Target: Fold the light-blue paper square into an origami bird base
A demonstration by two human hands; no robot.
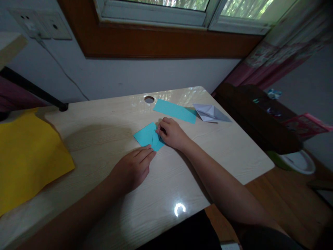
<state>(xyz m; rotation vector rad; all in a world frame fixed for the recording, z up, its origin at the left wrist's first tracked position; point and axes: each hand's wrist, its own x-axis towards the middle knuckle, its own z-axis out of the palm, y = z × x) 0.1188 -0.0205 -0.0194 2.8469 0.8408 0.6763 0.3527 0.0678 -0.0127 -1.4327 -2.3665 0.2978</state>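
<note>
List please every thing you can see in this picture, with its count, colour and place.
folded paper: 1, turquoise, desk centre, under both hands
paper strip: 1, turquoise, flat, behind the folded paper
paper boat: 1, white-grey, desk far right
paper sheet: 1, yellow, desk left edge
desk: 1, pale wood, with a round cable hole
wall sockets: 2, white, upper left
left hand: 1, fingers touching the folded paper's near edge
right hand: 1, fingers pressing its right side

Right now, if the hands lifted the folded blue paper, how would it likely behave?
The folded blue paper looks thin and flat, so probably very light and floppy. Its raised flap suggests creases could spring open. On the glossy table it would likely slide when pushed.
</note>
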